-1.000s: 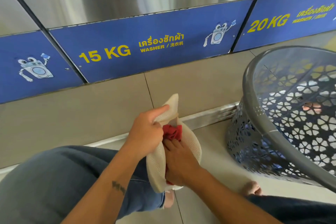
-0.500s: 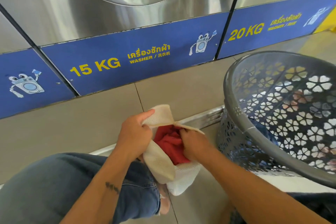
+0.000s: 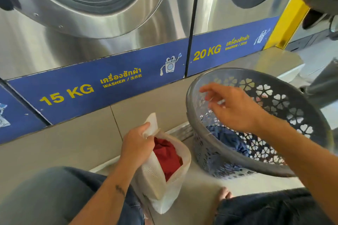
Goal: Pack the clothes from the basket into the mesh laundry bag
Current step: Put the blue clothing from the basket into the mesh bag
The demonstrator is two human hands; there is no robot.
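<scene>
Item: mesh laundry bag (image 3: 161, 184), cream, standing on the floor between the person's knees. Held by the left hand (image 3: 137, 145); its fingers (image 3: 146, 128) are pinched closed on the upper flap of the bag's rim, keeping the mouth open. Just below and to the right of those fingers, inside the mouth: one red garment (image 3: 167, 157), packed, part showing above the mesh wall.

Item: laundry basket (image 3: 219, 153), grey plastic with flower-shaped cut-outs, tilted toward the person, just right of the bag. The right hand (image 3: 236, 107) hovers over the basket opening; its fingers (image 3: 210, 89) are spread loose and hold nothing. Below and behind those fingers, at the basket bottom: dark blue clothing (image 3: 230, 139), untouched. Whether it is one piece or several cannot be told.

Background: steel washers above, with blue 15 KG and 20 KG labels.

Progress, as judged: at least one garment in; the blue clothing remains; bag is not closed. Next step appears to be reaching down for the blue piece.
</scene>
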